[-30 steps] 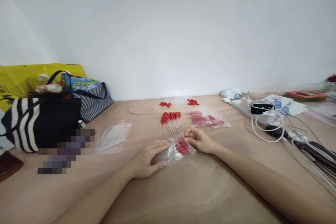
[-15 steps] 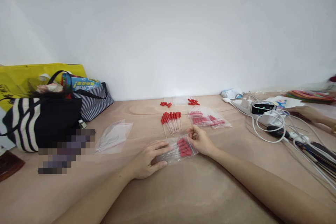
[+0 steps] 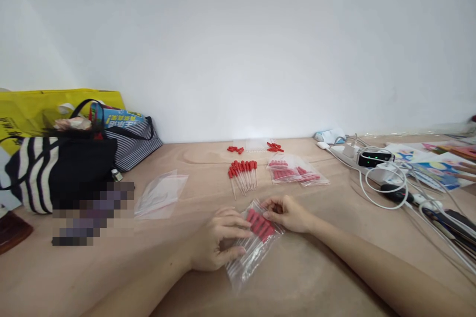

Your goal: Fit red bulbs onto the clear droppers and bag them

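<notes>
A clear zip bag (image 3: 260, 228) with several red-capped droppers inside lies tilted on the table between my hands. My left hand (image 3: 221, 240) rests on the bag's left side, fingers spread over it. At the bag's upper right edge, my right hand (image 3: 286, 213) pinches the plastic between thumb and fingers. Beyond them lies a fan of loose red-capped droppers (image 3: 243, 173). Filled bags (image 3: 284, 171) overlap to the right of that fan. Farther back are two small groups of red caps (image 3: 235, 149) with clear tubes between them. Flat clear bags (image 3: 161, 195) lie to the left.
Striped and black bags (image 3: 89, 158) and a yellow bag (image 3: 107, 98) stand at the left. White cables and a power strip (image 3: 340, 150) spread over the right side. Another person's fingers (image 3: 466, 171) touch coloured papers (image 3: 435, 171) at the far right.
The held bag has turned and come nearer, its left end now pointing toward me. Both my hands have moved down slightly. The other person's hand has shifted, uncovering the coloured papers.
</notes>
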